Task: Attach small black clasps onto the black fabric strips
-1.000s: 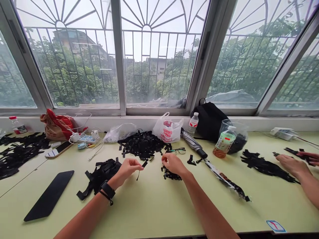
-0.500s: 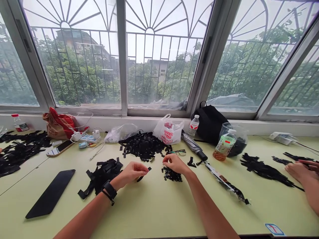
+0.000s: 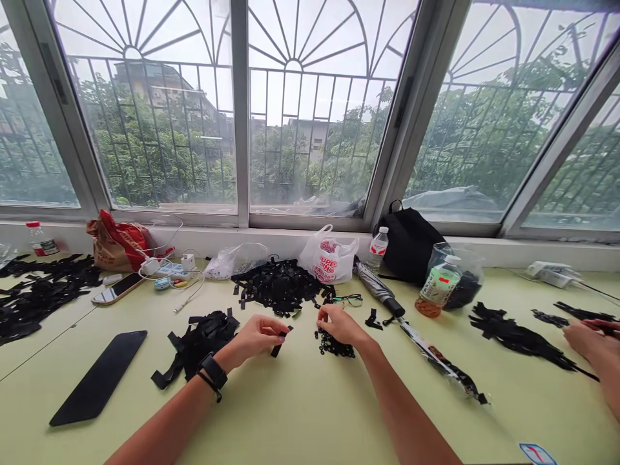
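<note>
My left hand [image 3: 259, 337], with a black band on its wrist, is closed in a pinch on a short black fabric strip [image 3: 276, 349], which hangs down below the fingertips. My right hand [image 3: 339, 323] has its fingers bent together just over a small pile of black rings [image 3: 336, 346]. Whatever lies between those fingertips is too small to make out. Beside my left wrist is a heap of black strips [image 3: 203, 342]. Farther back, between the two hands, lies a larger pile of black strip pieces [image 3: 276, 284].
A dark flat panel [image 3: 99, 380] lies at the left, near a phone [image 3: 117, 289]. To the right are glasses [image 3: 349, 299], a folded umbrella [image 3: 380, 292] and a drink bottle [image 3: 438, 287]. Another person's hand [image 3: 588, 339] works over black strips at the far right.
The strip in my left hand has turned to hang more steeply. My right hand has barely moved over the rings. The other person's hand has shifted slightly right.
</note>
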{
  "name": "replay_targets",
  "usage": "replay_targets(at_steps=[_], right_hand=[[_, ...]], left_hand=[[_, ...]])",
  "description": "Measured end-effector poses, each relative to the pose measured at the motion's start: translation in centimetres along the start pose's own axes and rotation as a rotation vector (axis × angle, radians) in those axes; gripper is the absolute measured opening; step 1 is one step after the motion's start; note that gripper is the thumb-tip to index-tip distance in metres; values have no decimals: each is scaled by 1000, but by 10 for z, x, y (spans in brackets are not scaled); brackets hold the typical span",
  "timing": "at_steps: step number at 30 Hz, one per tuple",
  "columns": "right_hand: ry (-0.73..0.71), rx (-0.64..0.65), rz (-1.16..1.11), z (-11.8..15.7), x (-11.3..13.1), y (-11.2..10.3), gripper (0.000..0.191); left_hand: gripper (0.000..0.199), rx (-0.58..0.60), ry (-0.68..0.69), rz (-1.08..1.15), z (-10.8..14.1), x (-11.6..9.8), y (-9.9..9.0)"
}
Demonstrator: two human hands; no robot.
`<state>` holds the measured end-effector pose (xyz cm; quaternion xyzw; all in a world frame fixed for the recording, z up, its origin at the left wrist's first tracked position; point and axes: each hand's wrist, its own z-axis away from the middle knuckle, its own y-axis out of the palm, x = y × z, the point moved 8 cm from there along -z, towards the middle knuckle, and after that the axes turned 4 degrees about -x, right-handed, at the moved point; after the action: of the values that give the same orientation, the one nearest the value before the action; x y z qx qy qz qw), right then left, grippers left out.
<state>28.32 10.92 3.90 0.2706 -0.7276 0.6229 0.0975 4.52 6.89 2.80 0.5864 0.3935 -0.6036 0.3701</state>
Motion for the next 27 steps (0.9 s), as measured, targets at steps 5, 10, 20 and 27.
replay_targets(at_steps=[5, 10, 20, 27], right_hand=[[-149, -156, -37, 5, 40, -11, 12], [-249, -130, -322, 12, 88, 9, 18], [-260, -27, -445, 21, 106, 40, 19], [-207, 28, -529, 19, 103, 43, 25]], left_hand=[[43, -21, 37, -4, -3, 1, -4], [36, -35, 83, 2, -6, -1, -6], [41, -2, 128, 133, -5, -2, 4], [47, -64, 91, 94, -4, -1, -1]])
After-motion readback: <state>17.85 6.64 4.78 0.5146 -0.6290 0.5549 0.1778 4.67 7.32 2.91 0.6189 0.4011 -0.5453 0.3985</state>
